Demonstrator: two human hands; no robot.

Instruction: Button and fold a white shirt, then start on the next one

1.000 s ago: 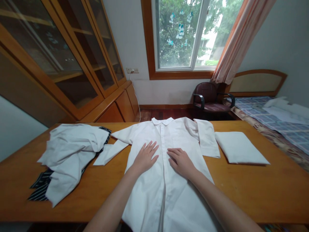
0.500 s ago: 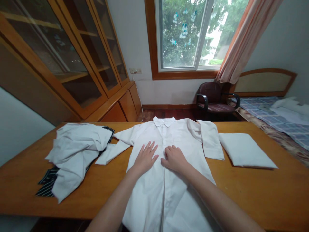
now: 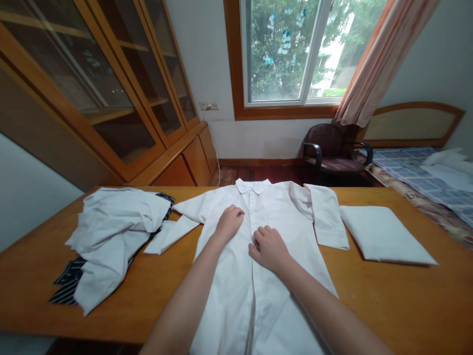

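Observation:
A white collared shirt (image 3: 284,212) lies face up and spread flat on the wooden table (image 3: 391,301), collar toward the window. My left hand (image 3: 229,222) rests on the shirt's chest just left of the button strip, its fingers curled in against the fabric. My right hand (image 3: 269,245) sits a little lower, right on the button strip, fingers bent and pinching the cloth there. The shirt's right sleeve (image 3: 327,217) is folded down along its side. Its left sleeve (image 3: 170,231) sticks out toward the pile.
A crumpled pile of white garments with a dark striped piece (image 3: 111,231) lies at the table's left. A neatly folded white cloth (image 3: 386,235) sits at the right. Beyond the table are a dark armchair (image 3: 332,148), a bed (image 3: 421,172) and a glass-fronted wooden cabinet (image 3: 111,98).
My left hand has slid up the shirt toward the collar and curled its fingers from flat. My right hand has closed its fingers on the button strip. The view has shifted slightly.

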